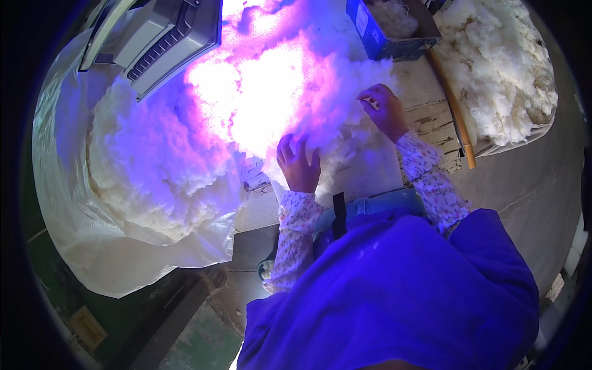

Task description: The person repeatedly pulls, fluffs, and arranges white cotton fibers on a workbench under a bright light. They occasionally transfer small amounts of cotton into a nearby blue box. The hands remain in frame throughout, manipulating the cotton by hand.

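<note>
Loose white fluffy fibre (345,102), like raw cotton, spreads over the worktable (382,169). My left hand (298,165) rests at the near edge of this fluff with its fingers spread; it holds nothing that I can see. Over to the right, my right hand (383,112) is raised at the edge of the fibre. Its fingers curl in towards the thumb, and a small whitish bit shows between them, too small to name. Glaring violet-white light washes out the middle of the pile.
A large clear plastic bag (123,259) full of fibre lies at the left. Above it is a grey lamp housing (176,43). A dark blue box (401,43) with fluff stands at the far right, near a wooden stick (453,102) and another stuffed bag (499,68).
</note>
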